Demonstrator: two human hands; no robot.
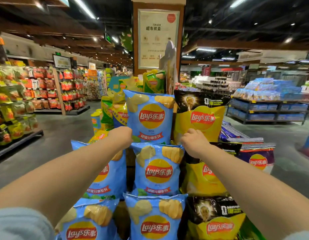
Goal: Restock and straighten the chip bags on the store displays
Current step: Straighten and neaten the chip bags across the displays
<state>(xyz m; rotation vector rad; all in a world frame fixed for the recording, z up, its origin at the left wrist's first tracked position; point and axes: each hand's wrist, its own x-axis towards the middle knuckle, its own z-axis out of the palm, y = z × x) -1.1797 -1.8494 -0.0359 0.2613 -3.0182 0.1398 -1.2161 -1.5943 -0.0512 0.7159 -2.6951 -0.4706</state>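
Head view: the stepped chip display rises ahead of me below a pillar, blue bags in the middle columns and yellow-and-black bags on the right, each tier standing upright and overlapping the one beneath. I judge the straightening step is in hand on the top blue bag, which next wants squaring with its neighbours. My left hand curls at its lower-left corner and my right hand at its lower-right, beside the top yellow bag; whether either actually pinches film I cannot tell.

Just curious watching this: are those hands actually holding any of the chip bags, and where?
Both seem to hold the top blue bag: left hand at its lower left corner, right hand near its lower right edge. Fingers are hidden, so the grip is uncertain.
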